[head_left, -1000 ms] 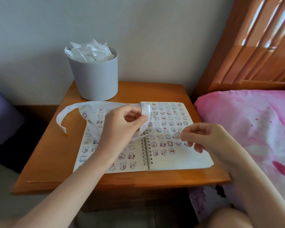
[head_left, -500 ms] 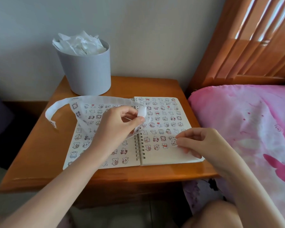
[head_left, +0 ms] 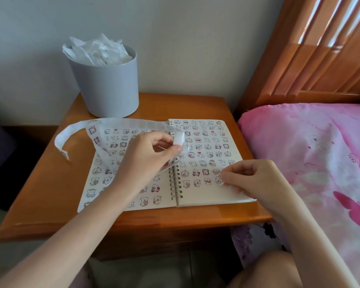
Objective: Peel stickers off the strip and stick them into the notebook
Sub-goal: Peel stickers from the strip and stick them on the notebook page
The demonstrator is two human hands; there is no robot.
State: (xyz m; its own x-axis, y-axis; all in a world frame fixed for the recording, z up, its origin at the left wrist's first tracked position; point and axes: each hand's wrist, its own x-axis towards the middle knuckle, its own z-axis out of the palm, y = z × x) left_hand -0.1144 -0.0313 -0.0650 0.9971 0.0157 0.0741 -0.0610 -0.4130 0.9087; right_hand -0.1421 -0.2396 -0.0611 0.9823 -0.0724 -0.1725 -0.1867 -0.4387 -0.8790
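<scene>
At the centre of the frame the strip [head_left: 121, 123] is pinched between the thumb and forefinger of my left hand [head_left: 146, 156], folded over just above the spiral of the notebook [head_left: 212, 196]. Its long tail loops away to the upper left, over the left page and out above the nightstand [head_left: 50, 194]. That loose tail is my worry: I judge it could sag onto the page and snag there, or the fold could crease the next sticker as I peel it. To the lower right, well apart from the strip, my right hand [head_left: 256, 179] has its fingers curled down to the right page, on the last sticker [head_left: 218, 179] of the bottom row. I cannot tell whether I am pinching it or pressing it flat, and a slanted touch would set it crooked. At upper left stands the bin [head_left: 106, 88] stuffed with white scraps, and the pink bedcover [head_left: 310, 152] lies at right.
</scene>
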